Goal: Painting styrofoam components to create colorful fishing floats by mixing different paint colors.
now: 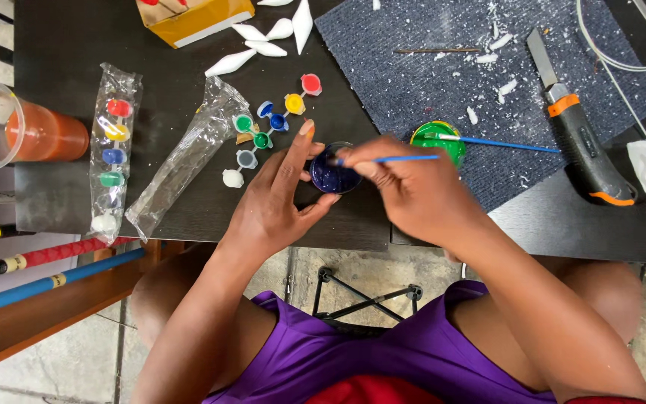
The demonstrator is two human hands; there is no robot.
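Note:
My left hand (278,198) curls around a small round cap of dark blue paint (332,178) on the black table (69,45), steadying it. My right hand (405,187) pinches a thin blue-handled paintbrush (401,158), its tip dipped in that blue paint. Just right of the cap sits a green lid (434,138) with a second blue brush (502,142) resting across it. An opened strip of small paint pots (271,123) in red, yellow, blue, green, grey and white lies just beyond my left hand.
A sealed paint-pot strip (112,153) and an empty plastic sleeve (181,161) lie left. An orange cup (28,131) stands at the left edge. A grey mat (428,67) holds white shavings and a utility knife (577,127). White carved pieces (263,41) lie beyond.

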